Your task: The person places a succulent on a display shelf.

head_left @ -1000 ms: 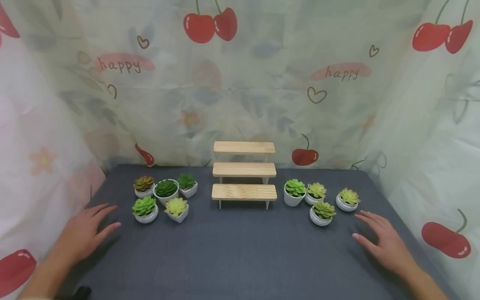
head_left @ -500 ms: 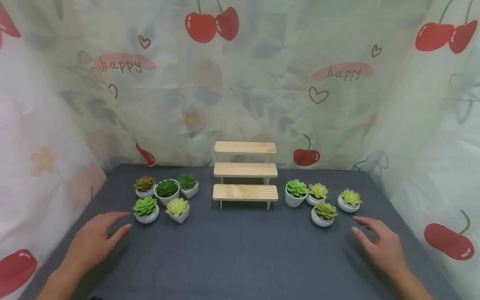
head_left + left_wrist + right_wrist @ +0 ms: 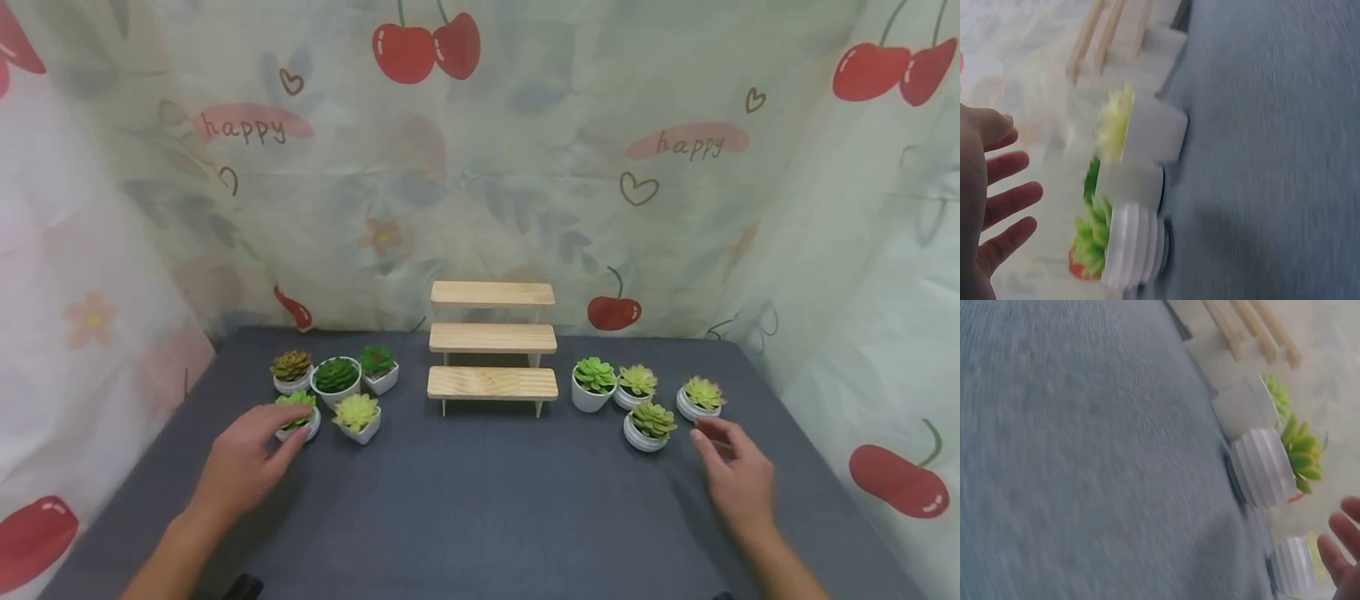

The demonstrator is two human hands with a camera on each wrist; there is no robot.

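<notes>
Head view: left hand (image 3: 243,458), empty, fingers loosely spread, near a bright-green succulent (image 3: 296,402) in ribbed white pot (image 3: 314,423), front left among five; right hand (image 3: 738,477), empty, fingers relaxed, slightly bent, near a yellow-green succulent (image 3: 703,391), rightmost of four; three-tier wooden stand (image 3: 492,382) between the groups; dark worktop (image 3: 480,500) beneath; cherry-print cloth (image 3: 525,175) behind.

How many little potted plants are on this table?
9. Left of the wooden stand, five: brown plant, round-potted dark plant, angular-potted dark plant, pale plant, bright plant partly behind the left hand. Right, four: innermost plant, middle back plant, front plant, rightmost plant.
</notes>
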